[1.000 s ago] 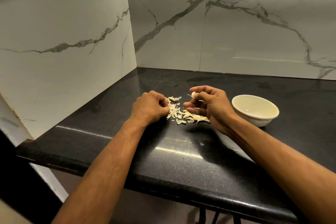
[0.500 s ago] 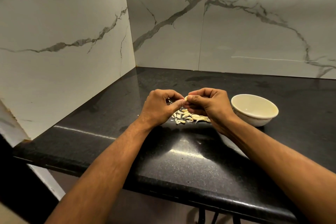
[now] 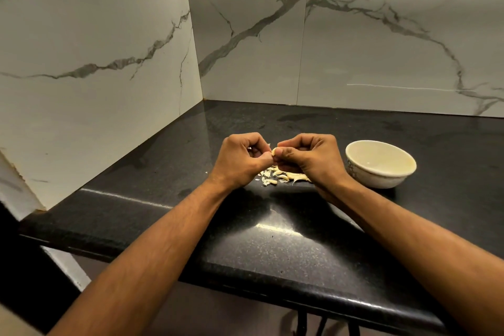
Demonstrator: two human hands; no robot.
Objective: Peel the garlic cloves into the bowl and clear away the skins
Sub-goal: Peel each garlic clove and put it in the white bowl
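Above the skins, left hand and right hand pinch a mostly hidden garlic clove.

The left hand, down at the pile of garlic skins a second ago, is now raised to meet the right hand. Both now pinch the garlic clove between their fingertips above the pile.

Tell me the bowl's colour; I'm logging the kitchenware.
Cream inside and out, the bowl has a faint dark pattern on its outer wall, seen in the head view.
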